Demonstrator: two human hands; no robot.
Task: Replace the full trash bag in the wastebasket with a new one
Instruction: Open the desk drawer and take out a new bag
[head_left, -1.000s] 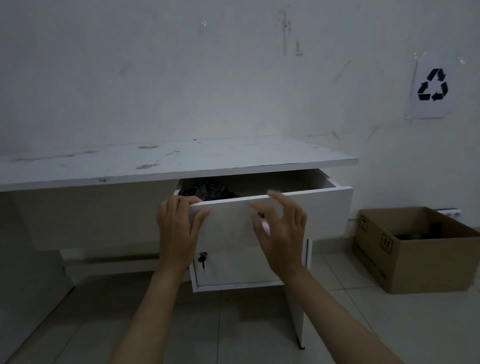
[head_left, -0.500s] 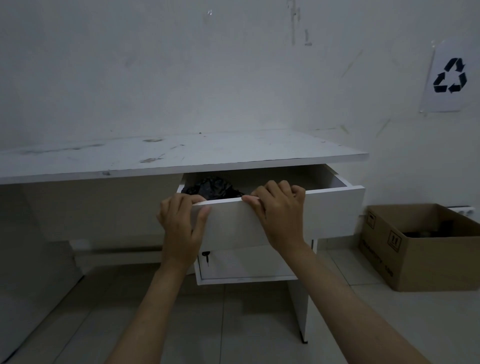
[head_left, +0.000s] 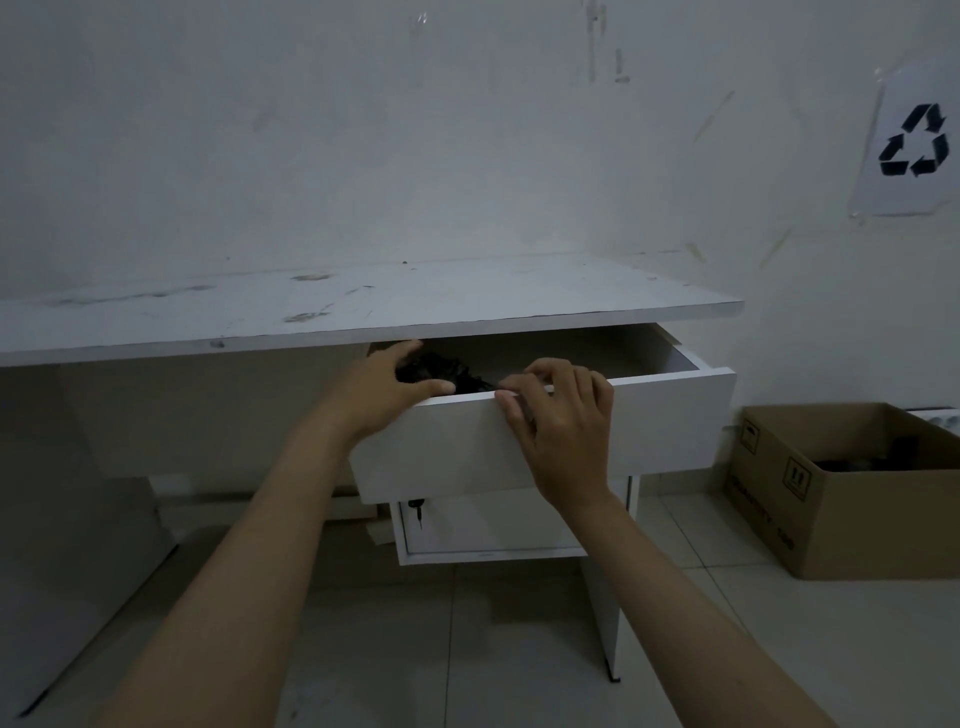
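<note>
We are at the fetching step: a new bag must be taken from the drawer (head_left: 545, 431) before anything is done at the wastebasket; no wastebasket and no full bag appear anywhere in the frame. The drawer stands pulled out beneath the white desk (head_left: 363, 306), at centre frame; a crumpled black plastic mass, which we judge to be the supply of trash bags (head_left: 441, 371), lies in its left part, just behind the front panel.

The left hand (head_left: 384, 395) reaches over the panel's top edge at centre frame; its fingers are spread and curved above the black plastic, with the thumb along the panel edge; it is unclenched and we cannot tell whether the fingertips touch the plastic. The right hand (head_left: 561, 421) rests on the same top edge, just right of the left hand; its fingers curl over the edge and the thumb presses the front face, so it grips the drawer front.

The next move, in our judgement, calls for the left hand to close on one bag and lift it clear; the right hand should steady the drawer. Thin film clings; we expect more than one bag may come up together.

At right of frame a cardboard box (head_left: 852, 499) sits on the floor; a recycling sign (head_left: 914, 140) hangs at upper right.
</note>
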